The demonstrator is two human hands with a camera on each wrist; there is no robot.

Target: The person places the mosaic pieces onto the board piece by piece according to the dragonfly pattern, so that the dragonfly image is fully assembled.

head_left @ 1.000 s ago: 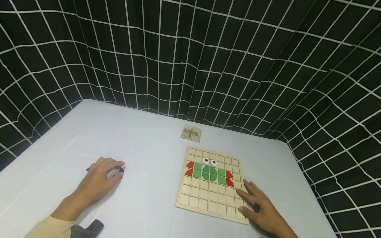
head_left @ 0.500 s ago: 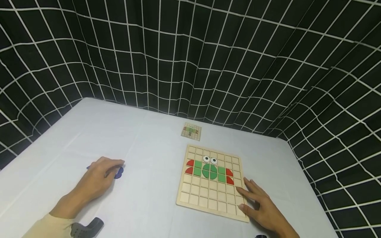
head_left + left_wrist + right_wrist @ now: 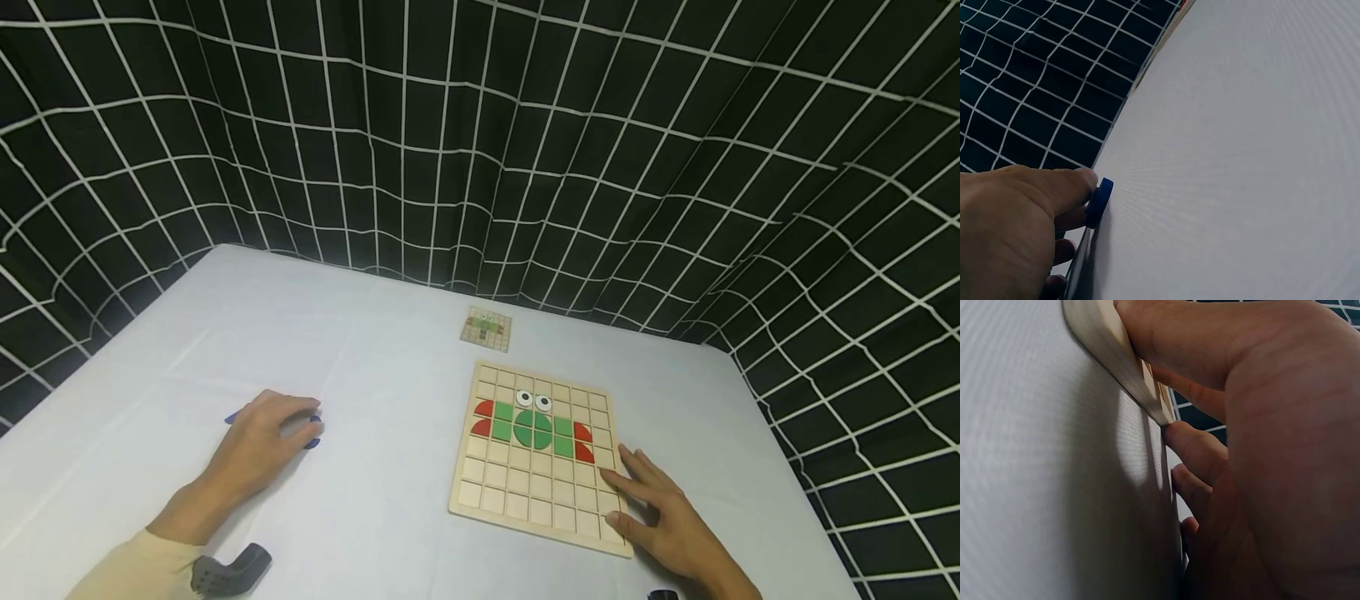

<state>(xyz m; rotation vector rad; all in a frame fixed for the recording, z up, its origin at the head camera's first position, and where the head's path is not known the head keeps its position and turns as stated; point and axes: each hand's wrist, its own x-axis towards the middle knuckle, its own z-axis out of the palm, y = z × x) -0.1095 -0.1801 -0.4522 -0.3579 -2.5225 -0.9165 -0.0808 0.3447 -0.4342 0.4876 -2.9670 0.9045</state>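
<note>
My left hand is low over the left part of the white cloth. Its thumb and forefinger pinch a small blue piece with a rounded edge, which stands tilted in the left wrist view. Other bits of blue pieces peek out from behind this hand; the rest of them is hidden. A square wooden grid board lies to the right, bearing green squares, a green circle of quarter pieces, red quarter pieces and two round eyes. My right hand rests its spread fingers on the board's right edge.
Beyond the board lies a small printed card with a similar picture on a grid. A white cloth covers the table. A black curtain with white grid lines encloses the back and sides.
The left thumb and forefinger came together over the blue pieces, then parted slightly with a piece between them. The right hand stays on the board's edge. The view shifted slightly.
</note>
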